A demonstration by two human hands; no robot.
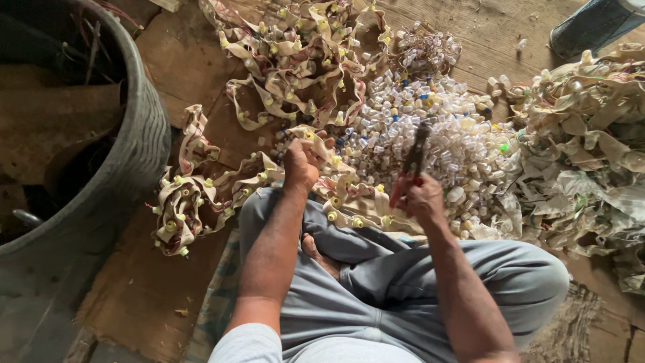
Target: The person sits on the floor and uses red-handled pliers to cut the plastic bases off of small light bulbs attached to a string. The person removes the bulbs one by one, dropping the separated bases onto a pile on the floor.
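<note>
My left hand [302,161] grips a beige fabric strip [222,188] studded with small yellow plastic caps, which trails left across the wooden floor. My right hand [420,198] holds red-handled pliers [411,161], their dark jaws pointing up over a heap of small clear plastic caps [430,128]. I sit cross-legged in grey trousers, with the strip lying across my knees between the two hands.
A large dark rubber tub [127,161] stands at the left. More tangled strips [302,60] lie ahead, and a pile of crumpled strips and sacking [591,134] fills the right. A dark blue object [591,23] sits at the top right. Bare wooden boards [141,289] show at lower left.
</note>
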